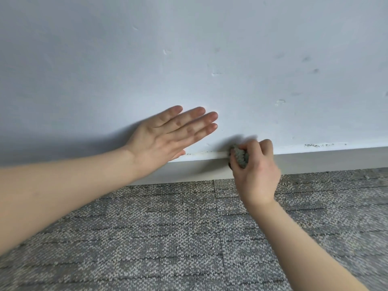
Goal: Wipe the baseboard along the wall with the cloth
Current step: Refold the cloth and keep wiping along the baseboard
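The left forearm (63, 185) reaches in low over the grey carpet (168, 238), and its left hand (163, 137) lies flat against the wall (189, 49), fingers straight and close together, just above the baseboard (315, 160). To its right, the right hand (255, 169) curls around a bunched grey-green cloth (239, 157), pressing it against the baseboard's top edge. Dark specks mark the wall further right.

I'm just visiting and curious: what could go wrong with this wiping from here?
The cloth, bunched small in the right hand, might smear the dark specks above the baseboard onto the wall. It may also miss the baseboard's lower face. The left hand, flat on the wall, could leave marks.
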